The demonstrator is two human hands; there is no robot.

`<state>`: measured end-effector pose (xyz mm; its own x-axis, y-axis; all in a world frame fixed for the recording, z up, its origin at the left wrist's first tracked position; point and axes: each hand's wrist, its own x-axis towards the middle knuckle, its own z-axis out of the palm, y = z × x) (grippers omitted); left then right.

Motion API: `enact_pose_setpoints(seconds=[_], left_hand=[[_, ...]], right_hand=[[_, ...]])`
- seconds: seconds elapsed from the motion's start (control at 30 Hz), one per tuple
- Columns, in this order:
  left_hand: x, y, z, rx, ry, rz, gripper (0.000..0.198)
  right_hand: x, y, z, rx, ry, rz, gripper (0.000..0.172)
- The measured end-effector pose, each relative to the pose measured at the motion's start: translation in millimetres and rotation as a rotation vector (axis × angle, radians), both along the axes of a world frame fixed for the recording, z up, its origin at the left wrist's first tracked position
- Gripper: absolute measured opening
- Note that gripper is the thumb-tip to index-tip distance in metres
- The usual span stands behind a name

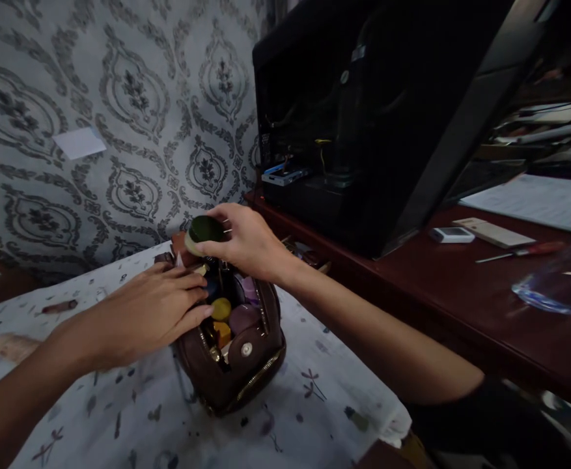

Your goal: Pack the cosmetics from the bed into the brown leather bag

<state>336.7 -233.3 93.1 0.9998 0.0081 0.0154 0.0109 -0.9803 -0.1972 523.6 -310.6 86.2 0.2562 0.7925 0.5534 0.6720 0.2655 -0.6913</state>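
A brown leather-look bag (pixel 258 384) with a zip and a round snap stands on the cloth, its top unzipped. Inside show a yellow round lid (pixel 221 309), a mauve round piece (pixel 244 319), an orange piece (pixel 223 335) and a purple item (pixel 250 290). My right hand (pixel 249 238) pinches a small round container with a dark green top (pixel 206 229) and a pale side, held over the bag's far end. Across the bag's left rim lies my left hand (pixel 163 306), fingers stretched out over the opening. Its fingertips partly hide the contents.
White patterned cloth (pixel 133 417) covers the surface below the bag. To the right, a dark red desk (pixel 441 286) carries an open black computer case (pixel 363 130), a screwdriver (pixel 524 252), a small white device (pixel 452 235) and papers (pixel 539 202). Patterned wallpaper (pixel 133 91) stands behind.
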Motion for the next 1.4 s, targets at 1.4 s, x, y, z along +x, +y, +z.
enact_pose_setpoints(seconds=[1.4], left_hand=[[-16,-4,-4.5,-0.177,-0.143,0.055,0.042]], right_hand=[[-12,11,-0.6,-0.527,-1.066,0.392,0.022]])
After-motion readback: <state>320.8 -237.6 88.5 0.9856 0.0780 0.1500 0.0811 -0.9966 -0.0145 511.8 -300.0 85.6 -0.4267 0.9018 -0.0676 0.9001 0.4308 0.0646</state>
